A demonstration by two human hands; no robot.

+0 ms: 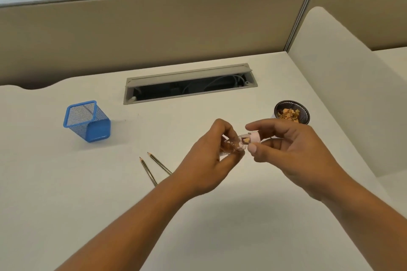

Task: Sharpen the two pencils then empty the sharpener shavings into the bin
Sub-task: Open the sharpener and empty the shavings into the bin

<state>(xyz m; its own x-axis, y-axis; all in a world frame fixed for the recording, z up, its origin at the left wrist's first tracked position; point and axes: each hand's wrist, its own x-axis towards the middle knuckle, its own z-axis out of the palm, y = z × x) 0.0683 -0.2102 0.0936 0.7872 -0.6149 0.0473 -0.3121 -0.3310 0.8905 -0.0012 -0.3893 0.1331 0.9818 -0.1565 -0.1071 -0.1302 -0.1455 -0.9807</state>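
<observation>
My left hand [206, 160] grips the clear shavings cup [231, 146] of the sharpener, which lies on its side with its mouth toward the right. My right hand [290, 152] pinches the pink sharpener cap [253, 137], pulled a little apart from the cup. Two pencils [152, 168] lie side by side on the white desk [66, 182], tips pointing away, partly hidden under my left wrist. A small black mesh bin [305, 112] with orange-brown shavings inside stands just beyond my right hand.
A blue mesh pencil holder [88, 121] stands at the left of the desk. An open grey cable tray [189, 82] is set into the desk at the back. Beige partition walls close off the back and right side.
</observation>
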